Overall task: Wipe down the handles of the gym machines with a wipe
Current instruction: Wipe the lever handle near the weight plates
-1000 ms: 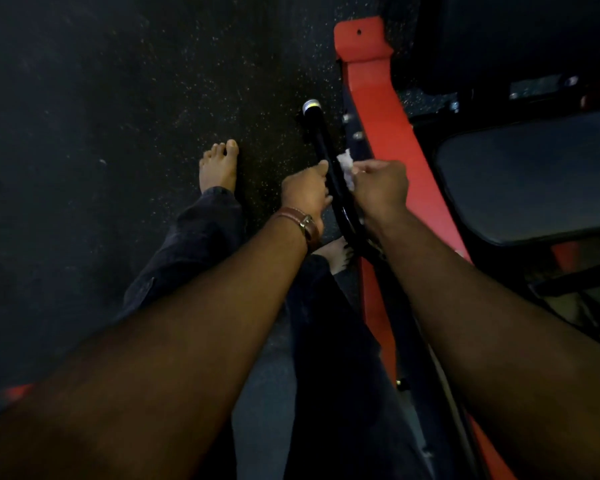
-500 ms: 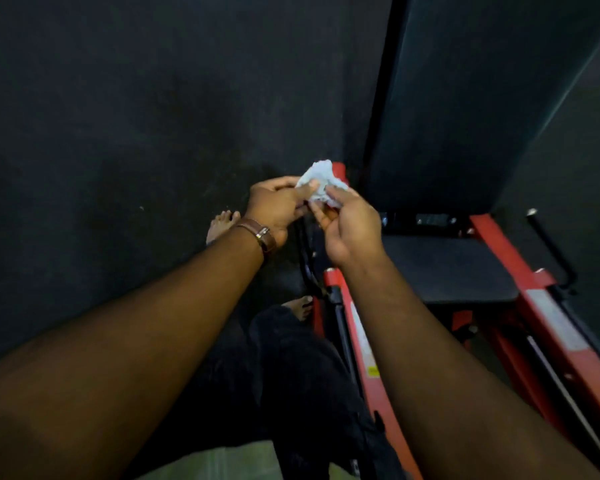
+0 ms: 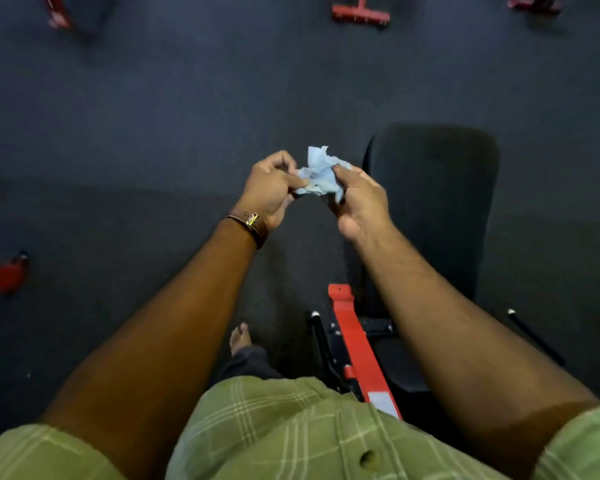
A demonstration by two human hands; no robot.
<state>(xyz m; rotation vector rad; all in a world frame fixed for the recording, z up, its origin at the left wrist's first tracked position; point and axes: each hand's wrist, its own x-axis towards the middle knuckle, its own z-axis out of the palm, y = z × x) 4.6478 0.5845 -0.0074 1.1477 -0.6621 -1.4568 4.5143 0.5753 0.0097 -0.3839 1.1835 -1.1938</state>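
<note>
**Two hands pinch a crumpled wipe above the gym floor**

Both hands hold the pale blue wipe (image 3: 317, 176) between them, raised in front of the body and well clear of the machine below. The left hand (image 3: 272, 188) has its fingers curled inward, thumb and fingertips nipping the wipe's left edge. The right hand (image 3: 359, 199) grips the wipe's right side, its thumb pressed over the paper and its fingers wrapped underneath; how far the paper runs into that palm is hard to tell from this angle. The wipe itself is bunched and wrinkled, with a ragged corner standing up above the fingers.

A brown strap with a gold buckle (image 3: 252, 225) circles the left wrist. Both bare forearms reach forward from short green plaid sleeves, and the same green shirt (image 3: 291, 431) fills the bottom of the view.

Below the right arm lies the machine's red frame (image 3: 355, 344), with a black handle (image 3: 321, 341) just beside its left edge. A second black handle (image 3: 534, 337) shows on the far right. A dark padded seat (image 3: 437, 188) sits behind the right hand. A bare foot (image 3: 239, 337) stands on the dark floor (image 3: 153, 116). Red machine feet (image 3: 361, 13) show along the top edge.
</note>
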